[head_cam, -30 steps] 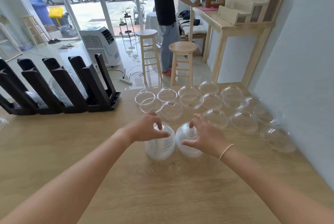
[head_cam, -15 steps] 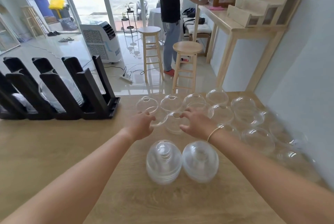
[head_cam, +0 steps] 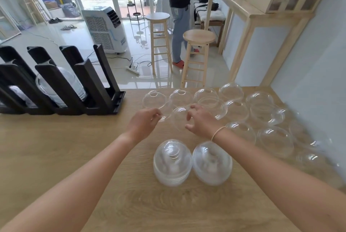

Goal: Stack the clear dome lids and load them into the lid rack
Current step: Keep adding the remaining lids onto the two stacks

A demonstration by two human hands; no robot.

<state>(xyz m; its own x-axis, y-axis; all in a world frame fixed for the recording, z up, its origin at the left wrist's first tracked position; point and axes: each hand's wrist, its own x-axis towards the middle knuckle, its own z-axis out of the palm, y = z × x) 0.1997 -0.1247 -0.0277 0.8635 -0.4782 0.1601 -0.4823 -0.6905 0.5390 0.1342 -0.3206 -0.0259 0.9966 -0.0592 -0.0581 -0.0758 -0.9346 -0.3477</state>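
Two stacks of clear dome lids stand on the wooden table (head_cam: pixel 74 156) in front of me, the left stack (head_cam: pixel 172 164) and the right stack (head_cam: pixel 212 164). Beyond them lie several loose dome lids (head_cam: pixel 260 100). My left hand (head_cam: pixel 144 123) pinches the rim of one loose lid (head_cam: pixel 165 113). My right hand (head_cam: pixel 202 121) hovers with fingers and thumb spread around the right side of another loose lid (head_cam: pixel 178 119); no firm grip shows. The black lid rack (head_cam: pixel 97 85) stands at the back left with a lid stack (head_cam: pixel 61 85) in one slot.
The table's far edge runs just behind the loose lids, and a white wall (head_cam: pixel 309 63) borders its right side. Two wooden stools (head_cam: pixel 198 38) and a standing person (head_cam: pixel 177 7) are on the floor beyond, by a wooden counter (head_cam: pixel 262 18).
Both hands left the two stacks and moved forward to the loose lids. The view tilted down and came closer.
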